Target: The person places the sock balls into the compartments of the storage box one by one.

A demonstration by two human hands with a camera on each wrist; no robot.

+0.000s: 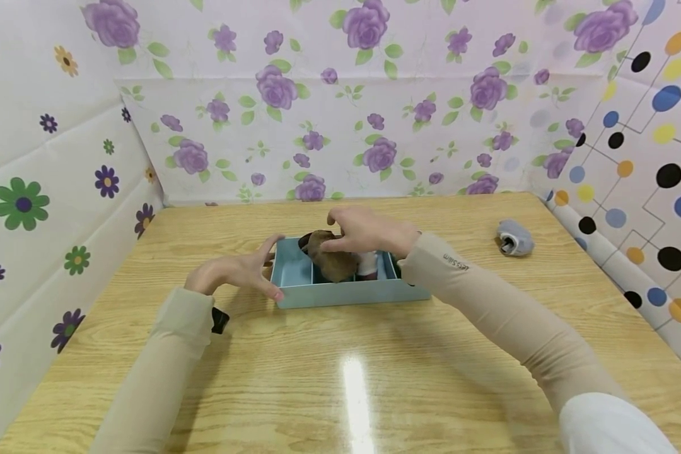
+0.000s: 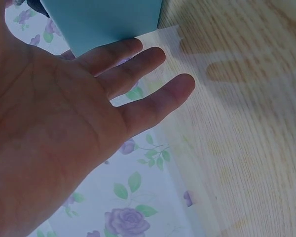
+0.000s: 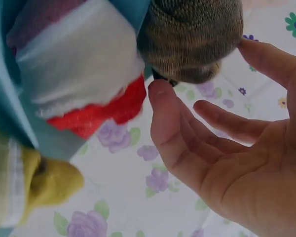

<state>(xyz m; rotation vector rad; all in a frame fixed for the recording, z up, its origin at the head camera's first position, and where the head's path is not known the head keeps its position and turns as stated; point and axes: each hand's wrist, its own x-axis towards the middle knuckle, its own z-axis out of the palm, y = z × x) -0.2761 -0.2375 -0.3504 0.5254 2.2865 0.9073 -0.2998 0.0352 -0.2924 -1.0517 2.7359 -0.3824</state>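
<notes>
A light blue divided box (image 1: 352,294) sits on the table with rolled socks in it. My left hand (image 1: 235,271) holds its left end, thumb at the front corner and index finger at the back corner; the other fingers stretch out beside it in the left wrist view. Over the middle, my right hand (image 1: 369,230) holds a rolled brown ribbed sock (image 3: 192,42), thumb on one side and fingertips at its lower end. Next to it lies a white sock with a red part (image 3: 84,64). A yellow sock (image 3: 52,182) shows further along the box.
A grey-blue rolled sock (image 1: 515,238) lies apart on the wooden table (image 1: 295,378), towards the right. Flowered sheeting (image 1: 329,126) rises behind the table, and patterned sheets stand at both sides. The left compartment (image 1: 293,265) shows its bare floor.
</notes>
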